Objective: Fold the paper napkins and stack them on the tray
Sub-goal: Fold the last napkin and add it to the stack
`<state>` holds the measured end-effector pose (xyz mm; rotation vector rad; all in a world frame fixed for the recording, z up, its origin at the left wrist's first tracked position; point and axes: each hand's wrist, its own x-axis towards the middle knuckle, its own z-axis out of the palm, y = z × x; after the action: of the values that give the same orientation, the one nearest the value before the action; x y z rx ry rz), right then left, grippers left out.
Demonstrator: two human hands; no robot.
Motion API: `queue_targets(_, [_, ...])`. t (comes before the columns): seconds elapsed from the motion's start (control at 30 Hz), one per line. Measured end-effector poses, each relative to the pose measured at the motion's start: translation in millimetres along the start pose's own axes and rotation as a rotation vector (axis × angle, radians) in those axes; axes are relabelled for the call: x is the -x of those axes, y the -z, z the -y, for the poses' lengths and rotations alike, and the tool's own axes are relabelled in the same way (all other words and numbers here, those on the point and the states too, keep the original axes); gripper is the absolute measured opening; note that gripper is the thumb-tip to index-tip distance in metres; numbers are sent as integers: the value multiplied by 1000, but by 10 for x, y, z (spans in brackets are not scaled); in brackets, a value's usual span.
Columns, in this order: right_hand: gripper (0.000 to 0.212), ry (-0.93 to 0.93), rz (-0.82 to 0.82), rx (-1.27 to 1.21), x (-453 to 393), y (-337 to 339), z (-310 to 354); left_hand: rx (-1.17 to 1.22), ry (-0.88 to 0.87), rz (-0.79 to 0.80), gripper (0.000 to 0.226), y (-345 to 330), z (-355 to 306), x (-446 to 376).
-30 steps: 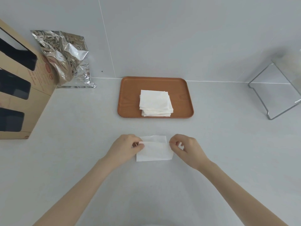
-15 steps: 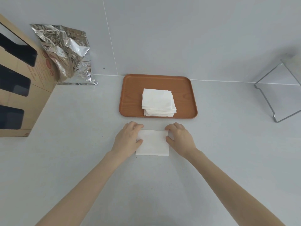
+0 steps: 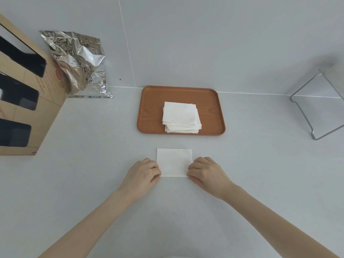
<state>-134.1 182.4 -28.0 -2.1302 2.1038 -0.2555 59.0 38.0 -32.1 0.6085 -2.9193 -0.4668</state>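
A folded white paper napkin (image 3: 174,162) lies flat on the grey counter, just in front of the tray. My left hand (image 3: 143,172) rests at its near left corner with the fingers curled onto the edge. At the near right corner, my right hand (image 3: 206,172) does the same. Both sets of fingertips are tucked under and hidden. Behind the napkin sits a brown wooden tray (image 3: 152,108) against the wall, holding a stack of folded napkins (image 3: 180,114) that is slightly uneven at its edges.
A crumpled silver foil bag (image 3: 80,60) leans on the wall at the back left, beside a cardboard box (image 3: 46,101) with dark cut-outs. A clear rack with a metal frame (image 3: 305,112) stands at the far right.
The napkin's raised flap has been folded down flat. Both hands then slid from the far edge back along its sides to the near corners.
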Motion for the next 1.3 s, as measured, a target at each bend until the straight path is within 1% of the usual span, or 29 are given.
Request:
queue_targets(0.07, [7, -11, -20, 1, -12, -13, 13, 1, 9, -27, 18, -32, 10, -6])
queue_targets(0.13, [10, -33, -7, -23, -32, -5, 25, -4, 27, 3, 14, -20, 8, -32])
queue_targets(0.2, [8, -77, 16, -107, -67, 44, 42, 15, 22, 49, 13, 9, -10, -88])
queue_targets(0.27, [10, -166, -23, -233, -109, 123, 55, 173, 86, 109, 6, 110, -15, -191])
queue_targets(0.33, [8, -279, -77, -389, -163, 247, 37, 423, 213, 176, 6, 243, 13, -311])
queue_targets(0.4, [9, -379, -100, -563, -238, 424, -8, 590, 251, 190, 5, 370, 26, -437])
queue_targets(0.47, [12, -438, -88, -703, -324, 611, -58, 696, 253, 195, 11, 486, 25, -545])
queue_targets(0.57, [9, -467, -96, -824, -469, 846, -173, 765, 252, 156, 7, 634, 47, -734])
queue_targets(0.7, [9, -489, -153, -1021, -694, 1075, -369, 930, 275, 121, 5, 809, 155, -1049])
queue_targets(0.8, [9, -511, -186, -1067, -923, 1148, -570, 915, 298, 120, 14, 901, 250, -1366])
queue_targets(0.87, [9, -544, -194, -1102, -1054, 1111, -686, 892, 329, 123, 12, 911, 320, -1544])
queue_targets(1.0, [9, -643, -167, -1138, -1318, 897, -931, 866, 402, 120, 16, 789, 480, -1877])
queue_targets(1.17, [15, -742, -229, -1061, -1526, 636, -1138, 714, 428, 61, 9, 555, 585, -2115])
queue_targets(1.3, [19, -748, -244, -1001, -1548, 529, -1205, 634, 410, 51, 9, 462, 580, -2142])
